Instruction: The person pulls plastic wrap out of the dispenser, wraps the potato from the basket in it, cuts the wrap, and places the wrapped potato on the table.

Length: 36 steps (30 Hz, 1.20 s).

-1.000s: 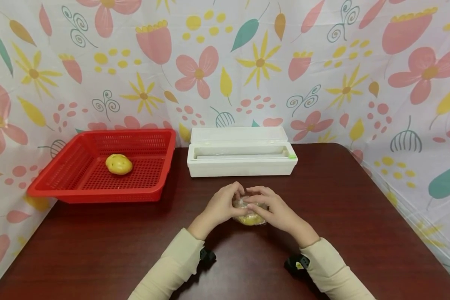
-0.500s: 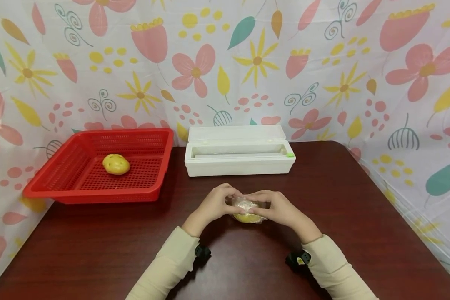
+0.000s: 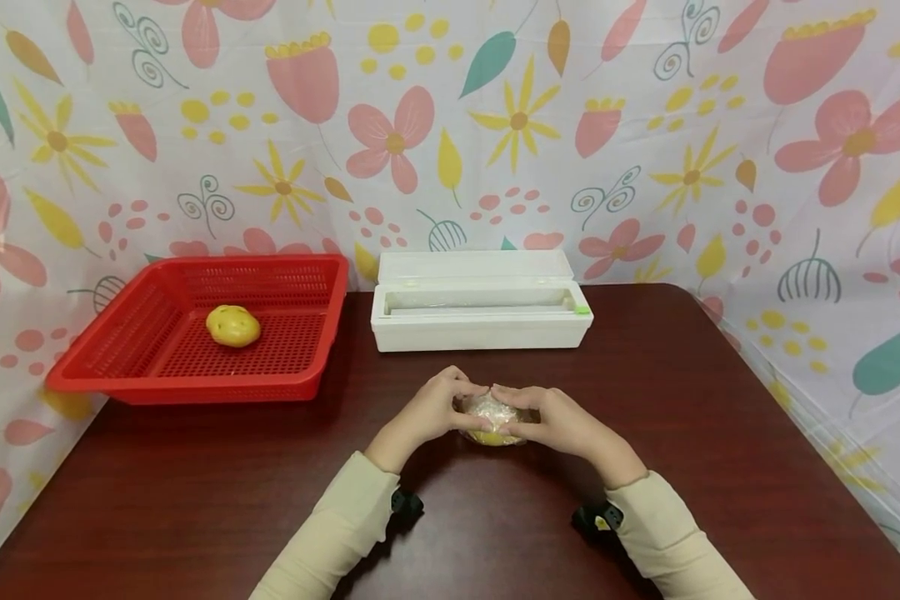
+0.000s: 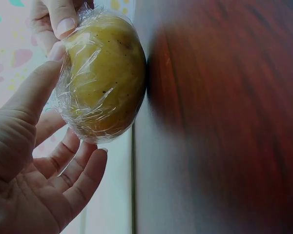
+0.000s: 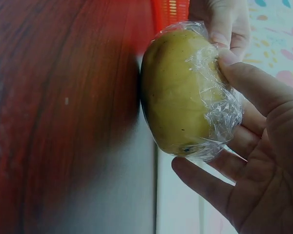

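A yellow potato (image 4: 110, 73) wrapped in clear plastic film (image 5: 223, 114) sits on the table at the middle of the head view. My left hand (image 3: 429, 412) holds it from the left, thumb on the near side of the film and fingers curved round the far side. From the right, my right hand (image 3: 566, 423) holds it the same way. Both thumb tips meet the film close together near the top of the potato. In the wrist views the film looks crumpled on top and smooth down the sides. The potato's underside is hidden.
Behind the hands stands a white plastic-wrap dispenser box (image 3: 480, 337) with its lid raised and a green tab at its right end. A red perforated basket (image 3: 187, 388) at the back left holds one unwrapped potato (image 3: 232, 326). A patterned curtain (image 3: 450, 125) hangs behind the dark table (image 3: 195, 500).
Both hands have drawn closer together over the wrapped potato, with thumbs and fingertips nearer each other on the film. The basket and the dispenser box have stayed put.
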Tool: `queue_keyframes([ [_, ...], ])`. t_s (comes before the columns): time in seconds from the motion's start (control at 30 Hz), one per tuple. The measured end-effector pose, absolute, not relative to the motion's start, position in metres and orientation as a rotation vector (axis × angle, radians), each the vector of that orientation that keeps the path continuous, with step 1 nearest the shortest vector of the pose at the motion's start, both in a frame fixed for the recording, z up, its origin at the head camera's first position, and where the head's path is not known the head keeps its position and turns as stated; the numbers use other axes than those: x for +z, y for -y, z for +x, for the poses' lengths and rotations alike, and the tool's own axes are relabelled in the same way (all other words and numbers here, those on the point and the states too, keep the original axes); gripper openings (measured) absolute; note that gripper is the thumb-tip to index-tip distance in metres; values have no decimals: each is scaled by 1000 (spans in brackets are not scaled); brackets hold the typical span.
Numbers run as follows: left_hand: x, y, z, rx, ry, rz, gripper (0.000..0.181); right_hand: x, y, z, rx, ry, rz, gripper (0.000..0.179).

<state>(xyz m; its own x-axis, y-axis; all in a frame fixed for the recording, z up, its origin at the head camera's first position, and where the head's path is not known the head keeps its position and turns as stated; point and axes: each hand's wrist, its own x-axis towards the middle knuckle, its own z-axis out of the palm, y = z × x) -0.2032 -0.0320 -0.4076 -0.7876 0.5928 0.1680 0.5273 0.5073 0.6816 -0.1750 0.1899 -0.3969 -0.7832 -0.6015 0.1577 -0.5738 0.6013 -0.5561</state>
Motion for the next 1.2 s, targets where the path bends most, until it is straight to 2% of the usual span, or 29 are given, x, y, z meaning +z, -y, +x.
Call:
queue_keyframes([
  [0.4, -405, 29, -204, 1147, -2606, 1007, 46, -392, -189, -171, -1024, -2700, -907, 54],
  [0.67, -407, 29, -202, 1147, -2600, 976, 47, -398, -186, -170, -888, -2791, -976, 64],
  [1.2, -407, 31, -200, 1163, -2599, 1002, 48, -398, -187, -170, -852, -2811, -1023, 67],
])
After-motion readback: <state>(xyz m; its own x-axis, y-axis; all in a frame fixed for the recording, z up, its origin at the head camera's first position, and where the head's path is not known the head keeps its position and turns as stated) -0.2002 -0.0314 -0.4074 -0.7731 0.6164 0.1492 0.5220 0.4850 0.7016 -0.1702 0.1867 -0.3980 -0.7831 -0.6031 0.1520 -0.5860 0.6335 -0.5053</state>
